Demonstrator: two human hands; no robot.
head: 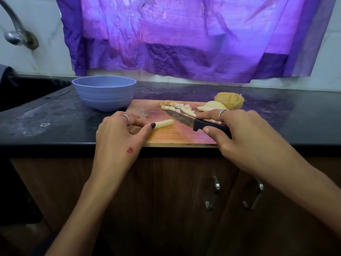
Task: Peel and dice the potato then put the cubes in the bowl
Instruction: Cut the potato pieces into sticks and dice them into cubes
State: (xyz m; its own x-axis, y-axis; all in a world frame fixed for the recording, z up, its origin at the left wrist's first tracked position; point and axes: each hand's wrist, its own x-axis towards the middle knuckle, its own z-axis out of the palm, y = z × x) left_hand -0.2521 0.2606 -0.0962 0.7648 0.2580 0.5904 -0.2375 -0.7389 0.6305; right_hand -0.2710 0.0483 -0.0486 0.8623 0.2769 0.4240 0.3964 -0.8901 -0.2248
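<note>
Potato strip [163, 123]: one pale peeled stick, lying flat on the near-left part of the cutting board [177, 135], long axis running left to right. My left hand [120, 133] pinches its left end between thumb and fingers; the thumb tip with dark nail polish touches the stick. A ring sits on one finger of that hand and a small red mark shows on its back.

Knife [193, 121]: black handle, clenched in my right hand [245, 137], with the index finger stretched forward beside the blade. The blade points up and left, its tip near the cut pieces, apart from the strip. I cannot tell whether the edge touches the board.

Diced cubes [175, 106]: a small loose pile at the far middle of the board, with a few longer slivers beside it. Just right of them lie peeled potato slices [210, 107], and behind those, at the far right corner of the board, the remaining potato chunk [229, 100], rough and yellow-brown on the outside.

Bowl [104, 92]: pale blue, ribbed wall, upright on the worktop [55, 115] just beyond the board's far-left corner. I cannot see its inside from this angle.

Surroundings: dark worktop with dusty smears; a thin ring-shaped band [45, 124] lies left of my left hand. A purple cloth [175, 37] hangs on the wall behind, a metal tap [16, 32] far left, and wooden cabinet doors with metal handles [213, 194] below.
</note>
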